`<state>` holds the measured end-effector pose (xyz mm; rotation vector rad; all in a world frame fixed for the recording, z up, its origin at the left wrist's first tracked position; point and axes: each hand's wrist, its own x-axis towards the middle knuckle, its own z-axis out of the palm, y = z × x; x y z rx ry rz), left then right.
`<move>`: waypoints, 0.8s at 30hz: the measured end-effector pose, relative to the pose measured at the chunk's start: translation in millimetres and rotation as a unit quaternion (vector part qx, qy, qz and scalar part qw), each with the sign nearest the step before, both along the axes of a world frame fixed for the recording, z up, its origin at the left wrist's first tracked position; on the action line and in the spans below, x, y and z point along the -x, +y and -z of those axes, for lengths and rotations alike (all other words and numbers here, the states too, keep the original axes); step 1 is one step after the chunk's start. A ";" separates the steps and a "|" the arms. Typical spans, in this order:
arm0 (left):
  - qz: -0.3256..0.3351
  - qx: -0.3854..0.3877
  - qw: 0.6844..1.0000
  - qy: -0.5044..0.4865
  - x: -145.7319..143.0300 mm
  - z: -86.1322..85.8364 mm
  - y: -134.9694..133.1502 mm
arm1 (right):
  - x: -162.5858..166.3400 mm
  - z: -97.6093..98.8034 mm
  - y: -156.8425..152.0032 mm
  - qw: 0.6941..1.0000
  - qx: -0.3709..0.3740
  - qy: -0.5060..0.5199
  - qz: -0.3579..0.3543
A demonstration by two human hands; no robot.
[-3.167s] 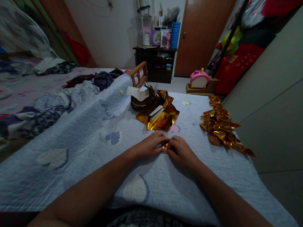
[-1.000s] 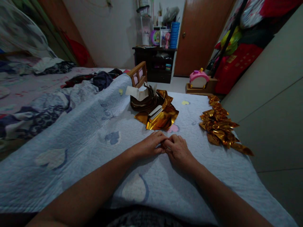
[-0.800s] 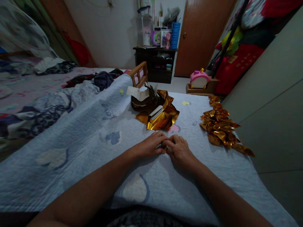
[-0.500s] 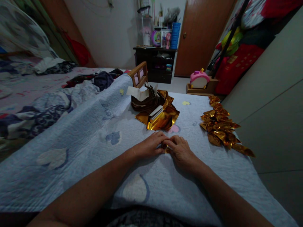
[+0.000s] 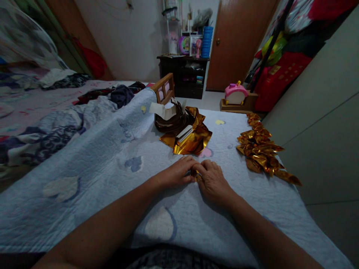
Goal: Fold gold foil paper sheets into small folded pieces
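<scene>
A small piece of gold foil paper shows between my two hands, low over the bed, mostly covered by fingers. My left hand is closed on its left side. From the right, my right hand grips it with thumb and bent fingers; the fingertips of both hands meet. Just beyond them lies a loose stack of gold foil sheets, with dark brown and white paper curling up behind. To the right sits a heap of folded gold foil pieces with pointed ends.
A pale blue quilt with heart prints covers the bed under my hands. Crumpled clothes lie at the left. A wooden rail stands at the far edge, and a light cabinet borders the right side.
My right hand has turned slightly, and the foil between the fingers shows at a different angle. The stack and the heap stay where they were.
</scene>
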<state>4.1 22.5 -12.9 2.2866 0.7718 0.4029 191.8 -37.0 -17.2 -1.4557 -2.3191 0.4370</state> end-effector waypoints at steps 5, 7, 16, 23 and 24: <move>0.010 -0.008 1.000 0.000 0.1 -1.1 -0.2 | -5.9 0.1 2.8 0.999 0.024 0.029 -0.014; 0.013 -0.007 1.000 0.001 0.2 -2.1 -0.7 | -8.9 2.8 4.4 0.999 0.027 0.037 -0.019; -0.007 -0.006 1.000 0.001 0.0 -3.2 -3.5 | -20.1 6.2 6.8 0.995 0.025 0.069 -0.069; -0.012 -0.021 1.000 0.000 3.4 1.5 -4.6 | -31.3 -1.6 8.9 0.991 0.017 0.115 -0.068; -0.009 -0.020 1.000 -0.004 4.2 2.2 -5.0 | -32.7 -3.2 9.1 0.992 0.012 0.102 -0.069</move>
